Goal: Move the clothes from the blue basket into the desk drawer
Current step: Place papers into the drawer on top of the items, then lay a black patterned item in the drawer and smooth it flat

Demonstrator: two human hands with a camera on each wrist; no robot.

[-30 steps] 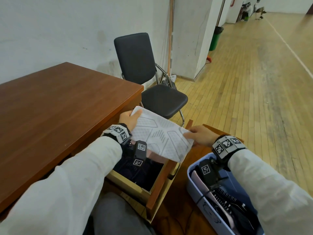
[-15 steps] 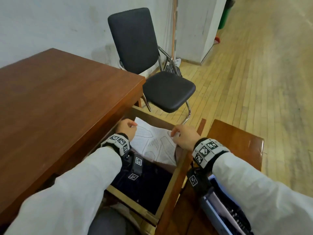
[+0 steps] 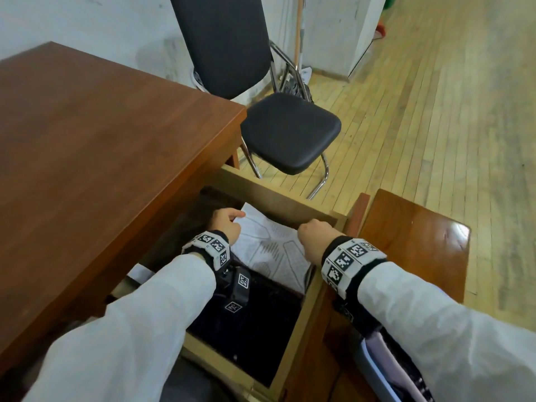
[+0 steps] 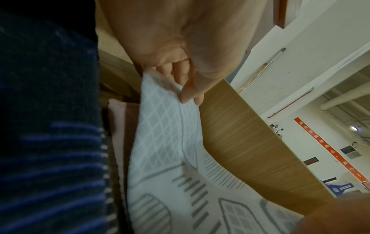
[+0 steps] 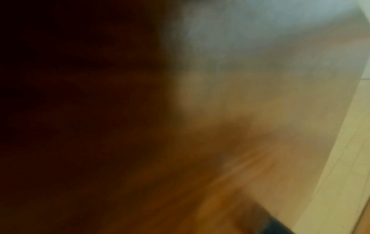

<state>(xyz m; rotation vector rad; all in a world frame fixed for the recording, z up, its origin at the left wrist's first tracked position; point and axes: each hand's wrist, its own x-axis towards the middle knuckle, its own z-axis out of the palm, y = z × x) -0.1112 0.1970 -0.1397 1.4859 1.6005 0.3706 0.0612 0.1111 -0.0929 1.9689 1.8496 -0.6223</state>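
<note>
The desk drawer (image 3: 277, 200) stands pulled out, below the middle of the head view. A folded white cloth with a grey pattern (image 3: 269, 250) lies in its far half, on a dark navy striped garment (image 3: 255, 323). My left hand (image 3: 227, 224) pinches the cloth's far left corner; the left wrist view shows thumb and fingers (image 4: 186, 93) closed on the white cloth (image 4: 164, 142), beside the striped garment (image 4: 50, 150). My right hand (image 3: 313, 235) grips the cloth's right edge, fingers curled under. The blue basket (image 3: 366, 361) sits at the bottom right, mostly hidden by my right arm. The right wrist view is a blur.
The brown desk top (image 3: 101, 140) fills the left. A black chair (image 3: 290, 132) stands just beyond the drawer. A low brown wooden stand (image 3: 414, 236) is to the drawer's right, with wooden floor (image 3: 449, 111) past it.
Both hands have lowered the white cloth from above the drawer down into its far half, onto the clothes there. The head camera has tilted down and closer.
</note>
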